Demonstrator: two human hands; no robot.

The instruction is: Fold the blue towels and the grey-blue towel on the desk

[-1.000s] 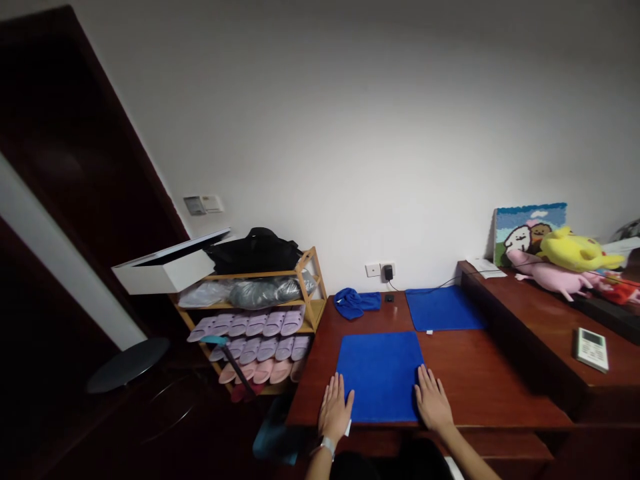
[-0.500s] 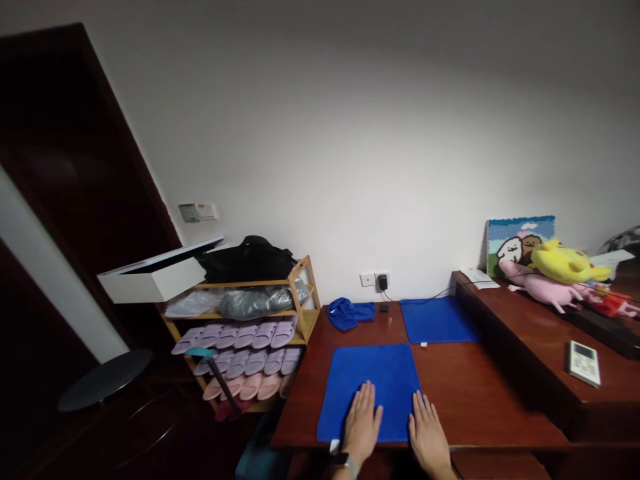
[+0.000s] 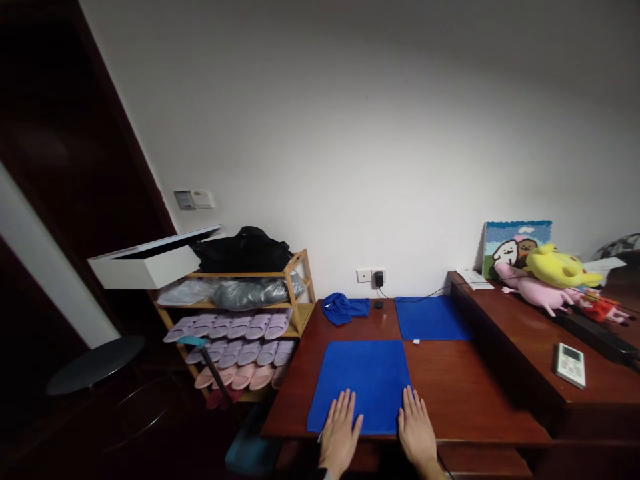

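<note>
Reddish-brown worktop (image 3: 470, 393) stretches before us, with a flat blue cloth (image 3: 365, 373) near its front edge, and from this cloth we place everything else. Our left hand (image 3: 340, 430) rests palm down over the cloth's near edge, left of its middle, thumb held a little away from straight fingers. Our right hand (image 3: 417, 430) lies just as flat at the cloth's near right corner, fingertips along the right edge. Both hands are spread out and have hold of nothing; how hard they press, we cannot tell.

Half a second ago our left hand lay more to the middle, closer to the right; now it sits further left, with bare blue between the two. We judge that this spreads our contact along the near side, while the cloth's far half lies beyond our fingertips and looks smooth.

Behind the cloth to the right, we see a second blue cloth (image 3: 433, 319) laid flat; behind it to the left, a crumpled blue cloth (image 3: 340, 309). Well to its right we have a white device (image 3: 571, 365), and beyond everything, the pale wall (image 3: 370, 133).
</note>
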